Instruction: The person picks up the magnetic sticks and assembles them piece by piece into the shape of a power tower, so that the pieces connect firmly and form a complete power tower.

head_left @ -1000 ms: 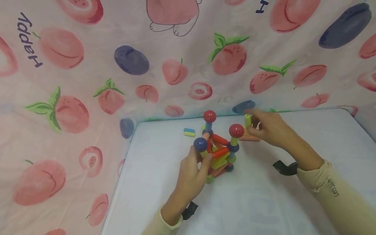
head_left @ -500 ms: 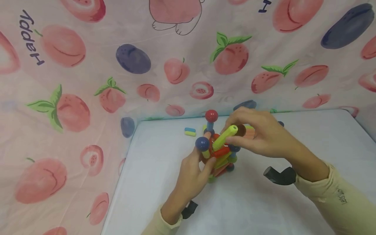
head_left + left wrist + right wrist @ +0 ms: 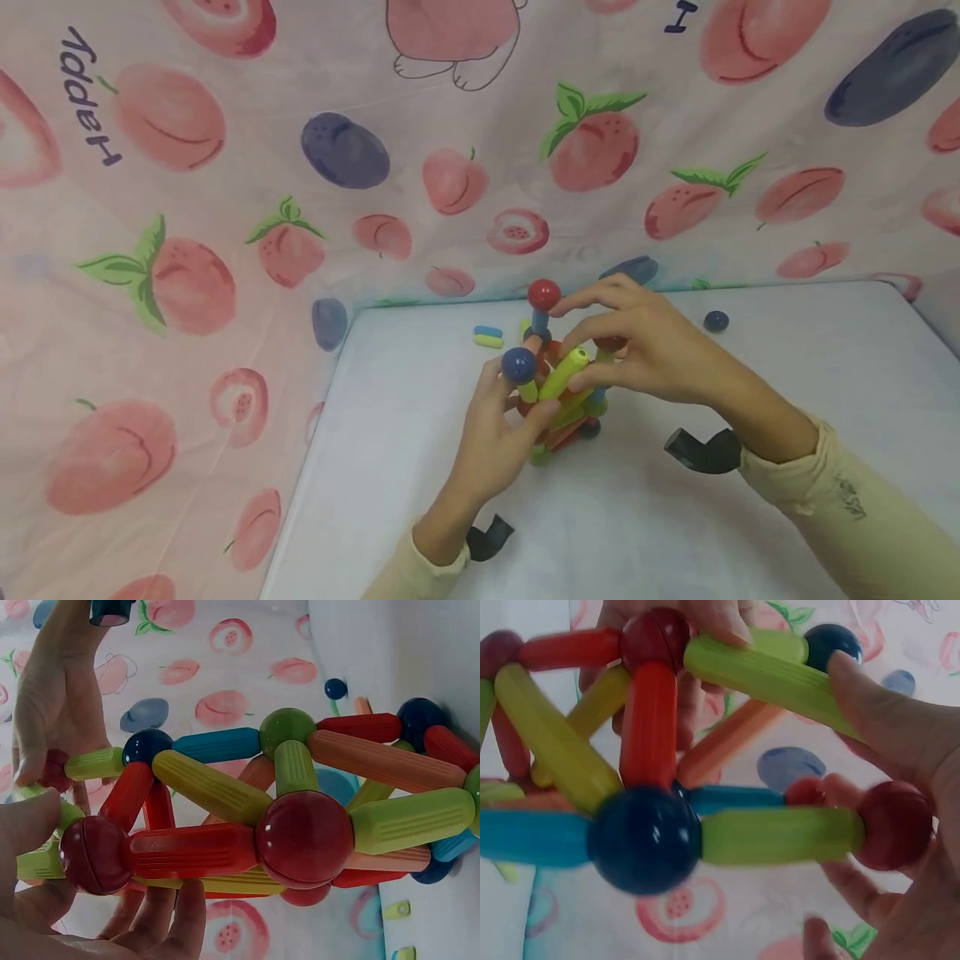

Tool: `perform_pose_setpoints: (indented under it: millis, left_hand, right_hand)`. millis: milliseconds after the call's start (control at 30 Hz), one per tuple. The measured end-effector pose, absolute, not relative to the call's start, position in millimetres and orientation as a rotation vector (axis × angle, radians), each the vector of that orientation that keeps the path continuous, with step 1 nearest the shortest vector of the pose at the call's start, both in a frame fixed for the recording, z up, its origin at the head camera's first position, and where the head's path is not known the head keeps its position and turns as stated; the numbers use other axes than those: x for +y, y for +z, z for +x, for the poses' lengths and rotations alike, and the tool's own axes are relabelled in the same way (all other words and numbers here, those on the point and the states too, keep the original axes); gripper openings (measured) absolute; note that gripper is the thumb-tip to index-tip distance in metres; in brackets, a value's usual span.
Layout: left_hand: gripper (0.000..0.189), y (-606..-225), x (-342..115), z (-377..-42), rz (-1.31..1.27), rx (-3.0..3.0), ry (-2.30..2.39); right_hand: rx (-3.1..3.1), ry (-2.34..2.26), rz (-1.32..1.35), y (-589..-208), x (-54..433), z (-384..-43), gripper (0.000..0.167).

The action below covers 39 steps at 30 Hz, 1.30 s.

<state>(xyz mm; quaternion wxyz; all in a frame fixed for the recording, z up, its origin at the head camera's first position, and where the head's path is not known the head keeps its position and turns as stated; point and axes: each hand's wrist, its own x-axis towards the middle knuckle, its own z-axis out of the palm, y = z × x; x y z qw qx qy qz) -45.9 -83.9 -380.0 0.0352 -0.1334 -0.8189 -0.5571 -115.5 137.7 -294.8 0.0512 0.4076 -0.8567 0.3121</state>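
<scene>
A tower of coloured magnetic sticks and balls point(image 3: 572, 412) stands on the table. My left hand point(image 3: 491, 442) grips its upper left side, beside a post topped by a blue ball point(image 3: 519, 365). Between thumb and fingertips, my right hand point(image 3: 652, 346) pinches a yellow-green magnetic stick point(image 3: 562, 375), tilted over the tower's top. In the right wrist view the stick's far end meets a dark red ball point(image 3: 655, 641) next to the left thumb. Another post carries a red ball point(image 3: 543, 295) by the right fingers. A further red ball is partly hidden behind the right hand.
Two short sticks, a blue one point(image 3: 487, 331) and a yellow one point(image 3: 489, 342), lie left of the tower. A loose dark blue ball point(image 3: 716, 321) sits at the back right of the white table point(image 3: 675, 533). Behind rises a fruit-print cloth point(image 3: 450, 117).
My right hand has brought the yellow-green stick leftward from beside the loose sticks to the tower's top, then lowered it slightly. The left hand keeps its grip in about the same place.
</scene>
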Motion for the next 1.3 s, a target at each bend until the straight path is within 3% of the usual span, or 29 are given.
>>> perform_pose_setpoints:
  millis: [200,500,733,967,1200,1300]
  left_hand:
    - [0.068,-381.6,-82.2,-48.3,-0.405,-2.521,-1.645]
    - [0.066,-384.9,-78.1,-47.2,-0.387,-2.476,-1.619]
    - [0.069,-378.2,-90.4,-49.0,-0.396,-2.537,-1.677]
    - [0.072,-368.6,-111.9,-83.2,-0.75,-2.42,-2.107]
    - [0.053,-398.8,-115.7,-113.9,-0.291,-2.534,-2.147]
    - [0.064,-402.2,-110.3,-104.5,-0.186,-2.526,-2.054]
  right_hand:
    - [-2.742,0.913,1.133,-290.2,152.9,-117.7,0.052]
    - [-2.695,1.056,1.197,-290.6,160.2,-121.3,0.046]
    - [-2.766,1.298,1.28,-301.9,162.8,-121.5,0.053]
    - [-2.867,1.371,1.338,-324.9,173.8,-125.0,0.05]
    - [-3.057,0.855,0.891,-384.6,206.1,-173.6,0.025]
    - [-3.199,0.665,0.746,-422.7,214.4,-192.2,0.028]
